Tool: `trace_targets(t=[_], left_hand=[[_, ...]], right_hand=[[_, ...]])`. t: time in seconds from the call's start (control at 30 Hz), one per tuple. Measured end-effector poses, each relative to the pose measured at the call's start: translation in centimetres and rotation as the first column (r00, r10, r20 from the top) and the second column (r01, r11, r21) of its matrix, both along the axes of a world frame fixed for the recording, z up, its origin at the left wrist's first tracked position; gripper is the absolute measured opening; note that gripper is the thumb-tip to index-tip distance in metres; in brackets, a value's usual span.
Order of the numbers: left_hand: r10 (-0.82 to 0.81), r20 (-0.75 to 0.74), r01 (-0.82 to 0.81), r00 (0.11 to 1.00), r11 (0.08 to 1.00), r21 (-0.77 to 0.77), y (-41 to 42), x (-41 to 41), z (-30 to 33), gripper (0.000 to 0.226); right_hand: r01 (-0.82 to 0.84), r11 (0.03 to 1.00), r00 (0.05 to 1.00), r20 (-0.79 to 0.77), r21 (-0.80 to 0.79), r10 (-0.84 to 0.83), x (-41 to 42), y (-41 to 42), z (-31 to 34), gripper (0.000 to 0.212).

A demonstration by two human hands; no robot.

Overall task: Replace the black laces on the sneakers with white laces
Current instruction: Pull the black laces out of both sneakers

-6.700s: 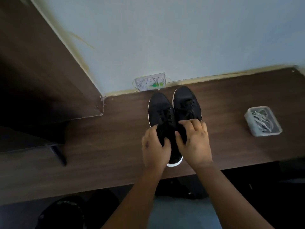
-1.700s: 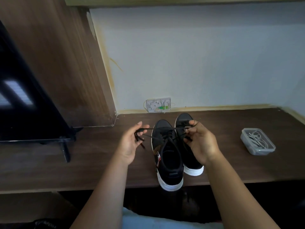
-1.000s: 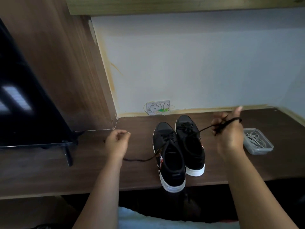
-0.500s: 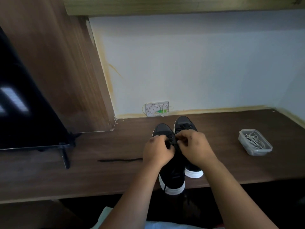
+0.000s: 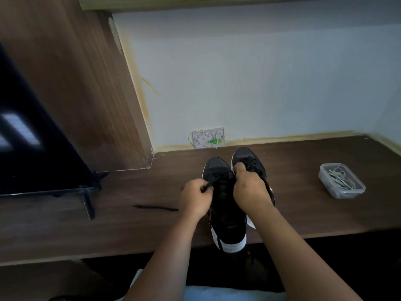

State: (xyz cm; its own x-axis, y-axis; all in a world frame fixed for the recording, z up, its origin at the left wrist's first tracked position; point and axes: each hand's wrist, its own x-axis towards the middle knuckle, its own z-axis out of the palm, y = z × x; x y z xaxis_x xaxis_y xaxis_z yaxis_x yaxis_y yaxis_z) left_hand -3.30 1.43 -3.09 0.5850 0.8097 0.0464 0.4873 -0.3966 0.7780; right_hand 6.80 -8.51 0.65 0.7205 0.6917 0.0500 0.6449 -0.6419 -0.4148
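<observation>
Two black sneakers with white soles stand side by side on the dark wooden desk (image 5: 303,213), toes toward the wall. The left sneaker (image 5: 225,213) has its heel over the desk's front edge. My left hand (image 5: 195,197) pinches a strand of black lace at its left eyelets. My right hand (image 5: 249,187) covers the right sneaker (image 5: 244,155) and grips the laces near its tongue. A loose end of black lace (image 5: 155,207) trails left on the desk. White laces (image 5: 339,178) lie coiled in a clear plastic box (image 5: 345,192) at the right.
A dark monitor (image 5: 32,137) on a thin stand sits at the left, beside a wooden side panel (image 5: 86,83). A white wall box (image 5: 208,137) is fixed low on the pale wall behind the sneakers. Below the desk edge it is dark.
My hands spread apart pulling the black lace, then came back together over the sneakers. Now the left hand has shifted left to the left sneaker's eyelets and the right hand reaches farther forward.
</observation>
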Motion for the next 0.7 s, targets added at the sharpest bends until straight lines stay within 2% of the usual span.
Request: trace_targets(t=[0.1, 0.17, 0.23, 0.33, 0.4, 0.53, 0.6, 0.7], left_hand=[[0.098, 0.157, -0.064, 0.983, 0.975, -0.211, 0.4, -0.4, -0.9, 0.014], [0.114, 0.209, -0.054, 0.971, 0.962, -0.269, 0.3, -0.3, -1.3, 0.012], [0.067, 0.216, -0.018, 0.974, 0.974, -0.225, 0.1, -0.4, -1.1, 0.007], [-0.015, 0.190, 0.030, 0.982, 0.997, -0.077, -0.1, -0.6, -0.8, 0.010], [-0.023, 0.143, 0.023, 0.989, 1.000, 0.007, -0.3, -0.5, -0.6, 0.011], [-0.002, 0.116, -0.015, 0.993, 0.989, 0.147, -0.6, -0.2, -0.8, 0.012], [0.009, 0.152, -0.025, 0.988, 0.994, 0.107, -0.4, -0.2, -1.0, 0.011], [0.036, 0.190, -0.040, 0.981, 0.999, 0.013, -0.1, 0.0, -1.3, 0.013]], right_hand=[[0.038, 0.997, 0.998, -0.047, 0.069, -0.035, 0.5, -0.3, -0.1, 0.029], [0.057, 0.995, 0.997, -0.058, 0.081, -0.052, 0.6, -0.5, 0.0, 0.025], [-0.003, 0.997, 1.000, -0.008, 0.071, 0.003, 0.3, -0.5, 0.0, 0.027], [-0.124, 0.992, 0.962, 0.241, -0.021, 0.125, -0.7, 0.0, -0.8, 0.025], [-0.117, 0.990, 0.954, 0.268, -0.078, 0.134, -1.4, 0.6, -1.4, 0.024], [-0.121, 0.984, 0.964, 0.221, -0.133, 0.149, -1.6, 1.9, -2.5, 0.027], [-0.127, 0.992, 0.984, 0.123, -0.014, 0.128, -1.0, 1.9, -2.6, 0.024], [-0.002, 0.962, 0.989, -0.140, 0.274, 0.042, 0.4, 1.3, -2.0, 0.018]])
